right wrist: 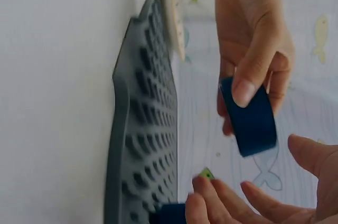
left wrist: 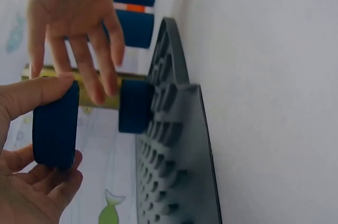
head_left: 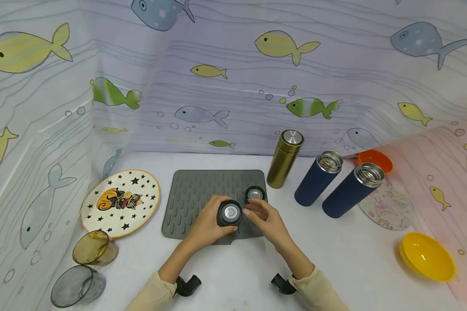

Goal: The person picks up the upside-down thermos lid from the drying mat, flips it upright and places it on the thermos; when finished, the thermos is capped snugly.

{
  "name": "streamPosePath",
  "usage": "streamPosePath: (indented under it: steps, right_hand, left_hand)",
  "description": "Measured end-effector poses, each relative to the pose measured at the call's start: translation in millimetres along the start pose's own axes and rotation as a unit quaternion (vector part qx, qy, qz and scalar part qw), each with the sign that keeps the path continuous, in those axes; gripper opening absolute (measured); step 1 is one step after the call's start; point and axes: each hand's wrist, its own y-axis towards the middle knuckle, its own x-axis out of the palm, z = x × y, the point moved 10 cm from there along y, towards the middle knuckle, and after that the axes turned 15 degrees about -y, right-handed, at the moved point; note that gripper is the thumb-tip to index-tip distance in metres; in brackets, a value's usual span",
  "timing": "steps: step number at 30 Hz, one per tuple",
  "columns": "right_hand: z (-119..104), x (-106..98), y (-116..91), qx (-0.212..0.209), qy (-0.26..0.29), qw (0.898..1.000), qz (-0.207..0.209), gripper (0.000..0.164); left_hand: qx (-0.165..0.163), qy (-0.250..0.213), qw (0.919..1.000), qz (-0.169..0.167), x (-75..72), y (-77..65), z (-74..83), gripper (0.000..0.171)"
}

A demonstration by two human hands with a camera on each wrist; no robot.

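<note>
My left hand (head_left: 204, 222) holds a dark blue flask lid (head_left: 231, 213) above the grey drying mat, thumb on one side and fingers on the other. The lid's silver inner side faces up in the head view; its blue side wall (right wrist: 252, 121) shows in the right wrist view. Just right of it hovers my right hand (head_left: 270, 222), fingers spread and loosely bent, holding nothing. A second blue lid (head_left: 254, 193) rests on the mat's right part, partly behind the right fingers in the head view; the left wrist view shows this lid (left wrist: 134, 106) apart from them.
Two blue flasks without lids (head_left: 318, 178) (head_left: 351, 190) and a gold flask (head_left: 285, 159) stand right of the mat (head_left: 202, 185). Orange (head_left: 375, 160) and yellow bowls (head_left: 427, 257) and a patterned plate (head_left: 389, 205) lie farther right. Left are a cat-patterned plate (head_left: 120, 203), amber glass (head_left: 95, 248) and grey glass (head_left: 78, 286).
</note>
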Motion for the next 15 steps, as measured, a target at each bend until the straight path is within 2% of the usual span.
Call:
streamPosePath:
  steps: [4, 6, 9, 12, 15]
  right_hand:
    - [3.7, 16.8, -5.0, 0.02, 0.068, 0.995, -0.066, 0.053]
    - [3.7, 24.9, -7.6, 0.026, 0.115, 0.987, -0.105, 0.055]
    - [2.7, 31.1, -11.1, 0.033, 0.169, 0.975, -0.142, 0.057]
    - [1.0, 31.2, -13.6, 0.034, 0.2, 0.967, -0.152, 0.054]
    - [-1.1, 27.6, -15.9, 0.031, 0.203, 0.968, -0.142, 0.05]
  left_hand:
    - [0.025, 0.013, 0.9996, 0.003, 4.5, -10.6, 14.4, 0.075]
    - [0.037, 0.022, 0.9991, 0.003, 6.2, -14.4, 19.3, 0.074]
    - [0.057, 0.024, 0.9981, 0.002, 7.6, -17.9, 25.5, 0.073]
    - [0.075, 0.022, 0.9969, 0.001, 8.3, -20.1, 29.9, 0.072]
    - [0.081, 0.005, 0.9967, -0.01, 8.8, -21.2, 31.6, 0.075]
